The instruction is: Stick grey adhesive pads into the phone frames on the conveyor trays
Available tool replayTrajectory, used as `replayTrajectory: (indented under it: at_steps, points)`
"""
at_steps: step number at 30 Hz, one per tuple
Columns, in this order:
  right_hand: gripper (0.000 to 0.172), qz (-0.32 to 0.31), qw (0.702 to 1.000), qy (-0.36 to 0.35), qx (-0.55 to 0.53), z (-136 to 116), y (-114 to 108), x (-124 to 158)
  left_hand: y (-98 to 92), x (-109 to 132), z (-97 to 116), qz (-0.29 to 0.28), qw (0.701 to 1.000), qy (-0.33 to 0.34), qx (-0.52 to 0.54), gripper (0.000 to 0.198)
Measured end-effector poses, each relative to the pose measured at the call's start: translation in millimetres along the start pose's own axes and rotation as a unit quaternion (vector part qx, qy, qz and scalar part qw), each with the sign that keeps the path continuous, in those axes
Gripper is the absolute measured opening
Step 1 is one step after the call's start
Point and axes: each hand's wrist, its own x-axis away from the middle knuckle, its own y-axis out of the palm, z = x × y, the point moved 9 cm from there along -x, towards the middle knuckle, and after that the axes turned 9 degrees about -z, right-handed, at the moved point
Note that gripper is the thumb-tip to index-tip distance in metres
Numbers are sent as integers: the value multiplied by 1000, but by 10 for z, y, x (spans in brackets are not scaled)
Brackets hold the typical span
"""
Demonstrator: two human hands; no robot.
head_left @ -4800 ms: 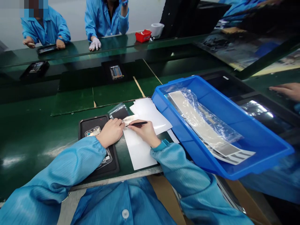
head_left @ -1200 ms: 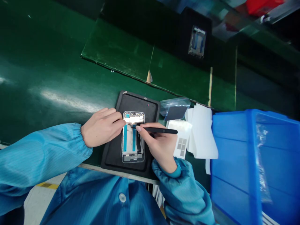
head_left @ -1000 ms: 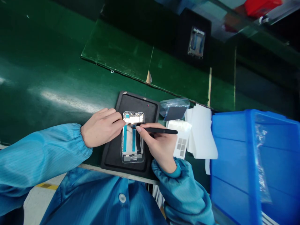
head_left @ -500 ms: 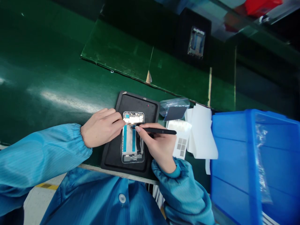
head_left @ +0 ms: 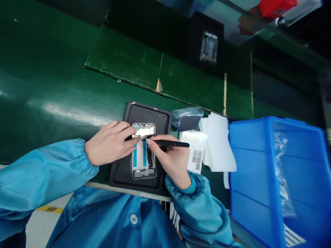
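An opened phone (head_left: pixel 139 162) lies on a black tray (head_left: pixel 121 172), its bare circuit board at the far end and blue strips along its middle. My left hand (head_left: pixel 110 143) reaches in from the left, fingers stretched and apart, with fingertips on the phone's left edge near the board. My right hand (head_left: pixel 172 155) grips slim black tweezers (head_left: pixel 173 143) like a pen. Their tip points left at the lower edge of the board, close to my left fingertips. Whether the tip pinches anything is too small to tell.
To the right lie a clear plastic bag (head_left: pixel 190 119), a sheet with grey squares (head_left: pixel 196 151) and white papers (head_left: pixel 218 144). Beyond them stands a blue bin (head_left: pixel 248 151) with clear plastic inside. A second opened phone (head_left: pixel 209 48) sits on a dark tray on the raised green board (head_left: pixel 129 55).
My left fingers have spread from a bunched pose and reach further over the phone's edge. The tweezers stay at the board's lower edge. The whole view has shifted slightly.
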Motion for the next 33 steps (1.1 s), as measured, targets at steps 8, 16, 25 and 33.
replayTrajectory:
  at_steps: [8, 16, 25, 33]
  points:
    - [10, 29, 999, 0, -41, 24, -40, 9, 55, -18, 34, -32, 999, 0, -19, 29]
    - [10, 43, 998, -9, -56, 58, -50, 16, 48, 6, -4, -66, 997, 40, -15, 31]
    - [12, 73, 992, -17, -100, 88, -99, 8, -27, 20, -108, -8, 999, 23, 43, 24]
    - [22, 167, 964, -7, -208, 331, -196, 12, 230, 120, -548, -109, 950, -290, 42, 30]
